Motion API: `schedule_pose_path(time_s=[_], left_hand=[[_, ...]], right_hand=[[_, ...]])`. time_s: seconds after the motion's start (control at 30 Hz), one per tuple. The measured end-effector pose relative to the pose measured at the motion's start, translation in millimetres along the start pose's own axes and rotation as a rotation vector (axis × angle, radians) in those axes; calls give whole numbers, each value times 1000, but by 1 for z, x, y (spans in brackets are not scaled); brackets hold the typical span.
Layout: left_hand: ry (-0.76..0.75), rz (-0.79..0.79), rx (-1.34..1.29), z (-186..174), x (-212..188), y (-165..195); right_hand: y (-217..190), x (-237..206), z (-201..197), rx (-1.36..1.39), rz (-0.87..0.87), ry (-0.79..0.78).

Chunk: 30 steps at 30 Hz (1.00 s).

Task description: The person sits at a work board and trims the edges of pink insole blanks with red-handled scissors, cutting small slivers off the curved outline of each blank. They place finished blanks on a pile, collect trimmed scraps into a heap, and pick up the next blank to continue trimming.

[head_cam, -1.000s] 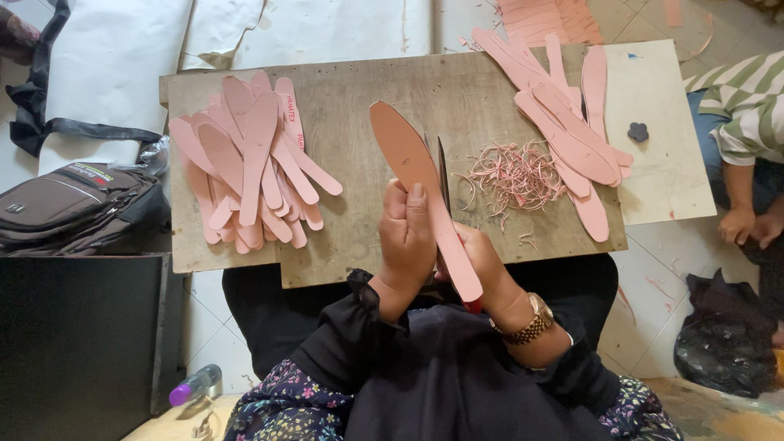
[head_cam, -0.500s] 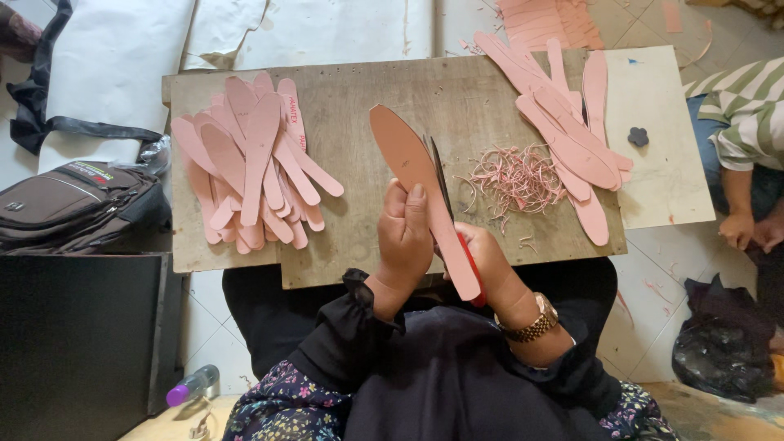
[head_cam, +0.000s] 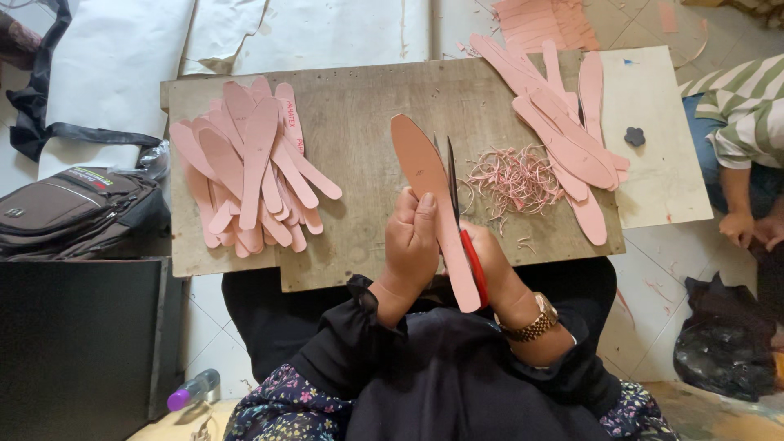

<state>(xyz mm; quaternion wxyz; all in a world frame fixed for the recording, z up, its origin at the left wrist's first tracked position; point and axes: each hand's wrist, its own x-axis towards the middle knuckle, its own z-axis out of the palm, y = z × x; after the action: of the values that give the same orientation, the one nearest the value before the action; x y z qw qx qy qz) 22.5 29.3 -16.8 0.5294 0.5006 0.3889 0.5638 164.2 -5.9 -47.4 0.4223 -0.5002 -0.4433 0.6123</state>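
- Tiled floor, pale paper sheets spread at the back; a worn wooden board lies across the lap of the seated person and serves as bench.
- Left hand: closed around a long pink sole-shaped piece, thumb on top, pinching it near its lower half. The piece is held above the board, rounded end pointing away from the body.
- Right hand: curled shut around the red handles of a pair of scissors; wristwatch on that wrist. Dark blades lie along the right edge of the piece, seemingly close together; cannot tell if they bite into the material.
- Left of the hands: heap of similar pink pieces, fanned and overlapping.
- Right: second heap of pink pieces, with a tangle of thin pink trimmings between it and the scissors.
- Periphery: backpack at left; small bottle with purple cap on the floor; another person's striped sleeve at right edge.
- Risk, as judged: left thumb sits close to the blade line, so a slip of the piece could nick it. The piece is flexible and gripped at one end only; sag or twist could pull the cut off the outline.
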Motion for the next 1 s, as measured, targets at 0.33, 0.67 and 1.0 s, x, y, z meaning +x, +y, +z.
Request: schedule_pose_path(time_s=[0.33, 0.67, 1.0], left_hand=[[-7, -71, -98, -4, 0, -11], [-125, -106, -57, -10, -9, -3], [-90, -95, -46, -6, -10, -8]], right_hand=[[12, 5, -4, -144, -138, 0], [-14, 0, 2, -216, -30, 65], [1, 2, 5, -130, -84, 67]])
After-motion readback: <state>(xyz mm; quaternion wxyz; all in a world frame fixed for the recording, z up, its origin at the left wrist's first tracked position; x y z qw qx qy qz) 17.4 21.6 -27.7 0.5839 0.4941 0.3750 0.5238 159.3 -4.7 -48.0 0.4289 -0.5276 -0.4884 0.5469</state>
